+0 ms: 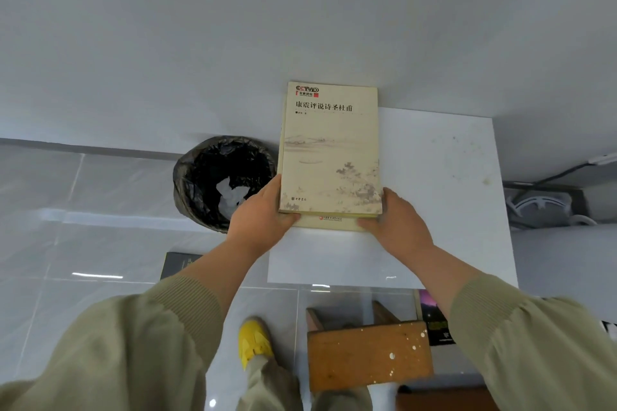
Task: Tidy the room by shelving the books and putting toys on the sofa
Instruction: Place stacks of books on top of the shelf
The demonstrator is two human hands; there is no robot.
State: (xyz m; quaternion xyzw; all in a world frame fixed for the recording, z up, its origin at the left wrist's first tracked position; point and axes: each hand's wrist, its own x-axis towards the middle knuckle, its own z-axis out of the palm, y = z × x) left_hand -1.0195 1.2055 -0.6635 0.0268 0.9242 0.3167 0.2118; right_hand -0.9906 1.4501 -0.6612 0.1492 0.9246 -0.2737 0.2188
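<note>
Olive sleeves (150, 344) reach forward; left grip (260, 210) and right grip (397, 223) each curl round a near corner of the cream book (330, 150) and the lower book (330, 222) under it, likely squaring the pair for shelving. Both lie flat on the white tabletop (434, 177), far edge at the wall. Dark book (180, 264) lies on the floor near the bin (200, 173).

Head view: looked from above and behind the grip on the books (330, 150).
Facing: forward and steeply down, floor (83, 237) beneath the grip.
Nearness: close, grip mid-frame, sleeves (117, 354) filling the lower corners.
</note>
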